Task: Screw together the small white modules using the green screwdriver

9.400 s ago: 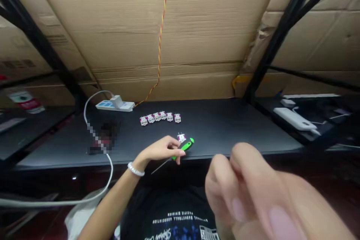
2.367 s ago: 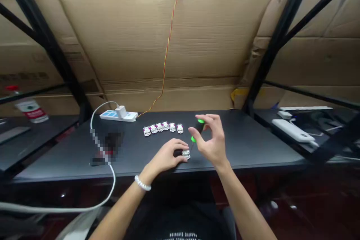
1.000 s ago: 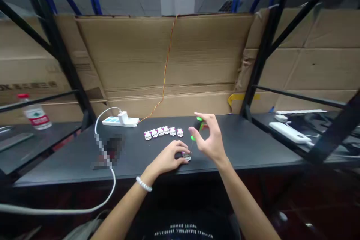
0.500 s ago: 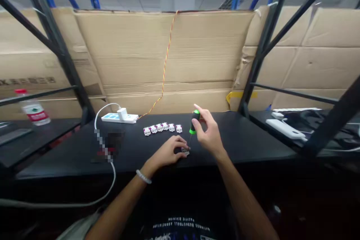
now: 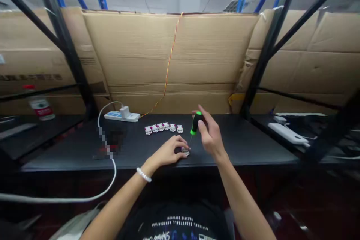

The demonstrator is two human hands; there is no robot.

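Observation:
Near the front edge of the black tabletop, my left hand point(image 5: 172, 150) pinches a small white part point(image 5: 185, 151) with a bit of purple on it. Its fingers hide much of that part. My right hand point(image 5: 210, 131) grips a green and black screwdriver point(image 5: 196, 123) by the handle, index finger raised along it. The screwdriver leans slightly, its thin shaft pointing down to the part beside my left fingertips. Whether the tip sits in a screw is too small to tell. Behind my hands lies a row of several similar white and purple parts point(image 5: 160, 127).
A white power strip point(image 5: 132, 117) with a plugged-in charger stands at the back left, its white cable point(image 5: 114, 168) running off the front edge. A blurred dark object point(image 5: 114, 144) lies on the left. Cardboard point(image 5: 168, 52) closes the back; black posts point(image 5: 261, 60) flank the table.
The screwdriver handle tilts a little more to the right, and my right fingers have shifted around it. My left hand keeps its place on the part. The camera view has moved slightly.

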